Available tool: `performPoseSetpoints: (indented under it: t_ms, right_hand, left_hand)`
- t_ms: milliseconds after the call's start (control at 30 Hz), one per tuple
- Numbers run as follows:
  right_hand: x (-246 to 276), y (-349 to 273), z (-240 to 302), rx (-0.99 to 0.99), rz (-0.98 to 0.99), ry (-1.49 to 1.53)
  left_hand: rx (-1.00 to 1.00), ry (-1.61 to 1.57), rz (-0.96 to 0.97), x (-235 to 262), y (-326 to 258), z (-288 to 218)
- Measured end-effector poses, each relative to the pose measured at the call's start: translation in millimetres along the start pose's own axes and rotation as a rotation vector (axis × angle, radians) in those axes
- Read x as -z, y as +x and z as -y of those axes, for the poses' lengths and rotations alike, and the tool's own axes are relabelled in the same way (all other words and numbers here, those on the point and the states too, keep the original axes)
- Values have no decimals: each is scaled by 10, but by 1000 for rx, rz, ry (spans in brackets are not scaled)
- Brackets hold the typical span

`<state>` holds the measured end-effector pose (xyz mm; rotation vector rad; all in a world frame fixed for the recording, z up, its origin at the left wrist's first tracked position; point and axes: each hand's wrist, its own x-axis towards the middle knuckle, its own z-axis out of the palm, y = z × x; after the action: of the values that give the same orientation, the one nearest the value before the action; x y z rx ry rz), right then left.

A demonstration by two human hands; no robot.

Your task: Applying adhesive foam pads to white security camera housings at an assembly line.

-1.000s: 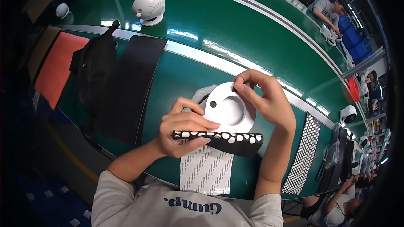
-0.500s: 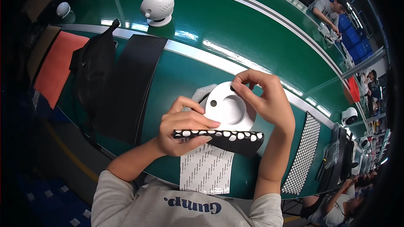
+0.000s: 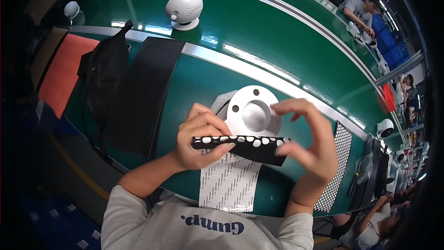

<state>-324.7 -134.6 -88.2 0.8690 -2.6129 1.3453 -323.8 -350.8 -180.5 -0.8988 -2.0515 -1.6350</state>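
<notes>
Between the fingers and thumb of my left hand (image 3: pixel 199 134) is a black sheet of round stick-on pads (image 3: pixel 259 153), bent over so a row of white round gaps runs along its upper edge. Just beyond it sits a white round base (image 3: pixel 238 122) with a recessed middle and two black pads on its rim. My right hand (image 3: pixel 314 143) has its fingers apart, slightly blurred, by the base's right side; its thumb is at the sheet's right end. Printed white backing paper (image 3: pixel 226 187) lies below the sheet.
A white camera-like device (image 3: pixel 184 9) stands on the green belt ahead. At left are a black bag (image 3: pixel 106 74), a dark mat (image 3: pixel 148 88) and an orange sheet (image 3: pixel 69 69). A perforated sheet (image 3: pixel 336 166) lies right. Co-workers sit farther right, one person (image 3: pixel 358 14) handling white parts.
My right hand has left the pad at the base's upper rim and moved right and nearer, its fingers spreading. The white device on the belt has shifted right.
</notes>
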Motion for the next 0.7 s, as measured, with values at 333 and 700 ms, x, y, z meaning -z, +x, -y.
performPoseSetpoints:
  t_ms: [333, 700]
  right_hand:
    - [-289, -179, -69, -62, -135, 32]
    - [-174, -171, 0, 124, -178, -412]
  left_hand:
    - [71, -66, -43, -13, -30, 11]
    - [81, -89, -43, -11, 2, 9]
